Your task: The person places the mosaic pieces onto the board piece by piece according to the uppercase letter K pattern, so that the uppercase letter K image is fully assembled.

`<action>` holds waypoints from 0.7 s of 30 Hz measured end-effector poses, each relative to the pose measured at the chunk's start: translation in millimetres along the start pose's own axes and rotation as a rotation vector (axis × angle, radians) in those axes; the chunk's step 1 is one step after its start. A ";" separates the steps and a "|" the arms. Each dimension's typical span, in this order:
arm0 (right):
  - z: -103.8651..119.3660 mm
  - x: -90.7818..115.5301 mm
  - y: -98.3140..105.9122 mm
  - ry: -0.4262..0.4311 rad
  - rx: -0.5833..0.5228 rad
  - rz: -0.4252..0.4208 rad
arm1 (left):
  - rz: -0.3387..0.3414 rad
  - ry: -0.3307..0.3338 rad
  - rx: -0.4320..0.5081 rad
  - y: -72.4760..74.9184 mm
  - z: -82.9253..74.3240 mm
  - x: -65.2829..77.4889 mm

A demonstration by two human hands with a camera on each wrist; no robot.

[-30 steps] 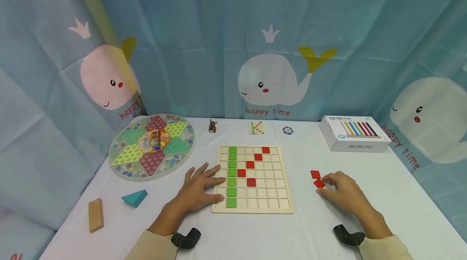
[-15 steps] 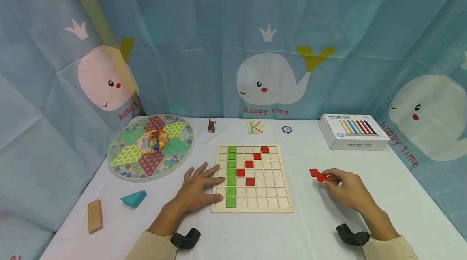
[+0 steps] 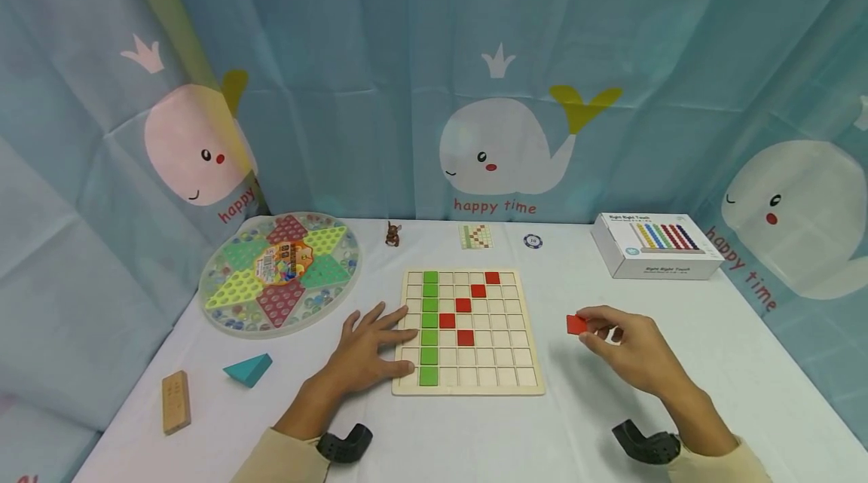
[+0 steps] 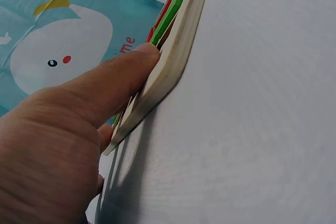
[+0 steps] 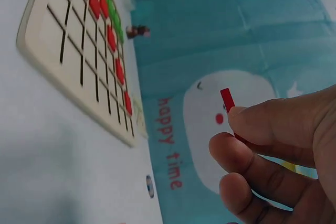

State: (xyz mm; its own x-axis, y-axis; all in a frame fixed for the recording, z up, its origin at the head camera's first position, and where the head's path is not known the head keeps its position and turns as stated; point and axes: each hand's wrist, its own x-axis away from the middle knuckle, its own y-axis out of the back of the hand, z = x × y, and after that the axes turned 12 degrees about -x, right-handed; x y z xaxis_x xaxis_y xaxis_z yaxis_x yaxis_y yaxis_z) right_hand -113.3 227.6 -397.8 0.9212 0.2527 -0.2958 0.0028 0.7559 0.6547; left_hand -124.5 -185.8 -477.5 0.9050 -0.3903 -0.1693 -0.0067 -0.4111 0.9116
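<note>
In the head view a wooden grid board (image 3: 495, 356) lies flat on the white table. Green square tiles (image 3: 429, 356) fill one column near its left side, and several red square tiles (image 3: 463, 305) sit in other cells. My left hand (image 3: 366, 351) rests on the board's left edge with fingers spread; the left wrist view has the thumb (image 4: 123, 80) on the rim. To the right of the board, my right hand (image 3: 627, 347) pinches a red square tile (image 3: 576, 325) between thumb and fingers, above the table. The right wrist view shows this tile (image 5: 227, 98) edge-on.
Behind the board lie a small pattern card (image 3: 476, 236), a poker chip (image 3: 533, 241) and a brown animal figurine (image 3: 393, 234). A white box (image 3: 658, 246) stands back right. Leftward are a round Chinese checkers board (image 3: 281, 276), a teal wedge block (image 3: 249, 370) and a wooden block (image 3: 176, 402).
My right hand has lifted from the table and shifted left with the red tile. Two red tiles showed at its fingertips earlier; one red shape shows now. The left hand stays put.
</note>
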 end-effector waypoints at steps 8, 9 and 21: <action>17.2 -5.0 -18.4 0.076 -0.070 0.021 | 0.011 0.007 -0.004 0.2 -0.1 0.0; 19.3 -5.8 -21.3 0.080 -0.081 0.027 | 0.006 0.006 -0.006 0.1 0.0 0.1; 28.5 -14.0 -56.2 0.080 -0.185 0.122 | 0.012 0.008 -0.009 -0.1 0.1 -0.1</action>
State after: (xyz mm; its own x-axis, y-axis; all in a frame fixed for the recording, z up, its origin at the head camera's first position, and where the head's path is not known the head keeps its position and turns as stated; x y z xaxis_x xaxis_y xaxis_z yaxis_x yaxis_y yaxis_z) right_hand -115.3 164.4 -410.6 0.8767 0.3902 -0.2813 -0.1847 0.8130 0.5522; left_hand -124.7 -185.9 -477.6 0.9085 -0.3882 -0.1549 -0.0141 -0.3989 0.9169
